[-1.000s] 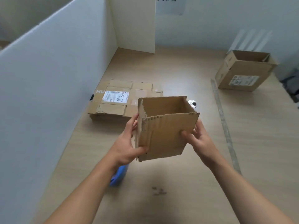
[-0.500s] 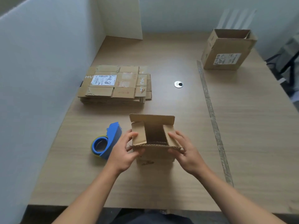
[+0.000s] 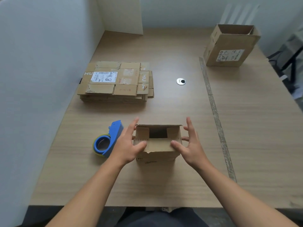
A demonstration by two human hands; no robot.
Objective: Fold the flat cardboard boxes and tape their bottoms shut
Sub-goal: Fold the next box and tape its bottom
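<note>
Flanking the small box (image 3: pixel 158 145), seemingly empty inside: left hand (image 3: pixel 127 145) and right hand (image 3: pixel 191 145), fingers (image 3: pixel 133 126) straight, thumbs (image 3: pixel 177 145) atop.

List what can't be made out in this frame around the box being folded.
All in the head view:
- The small box: the face resting on the table is hidden by the box itself.
- The tape dispenser: its right side is covered by the left hand.
- The label on the flat stack: its print is too small to read, and the stack's layers are too fine to count.
- The far box: its near wall hides the floor inside.
</note>
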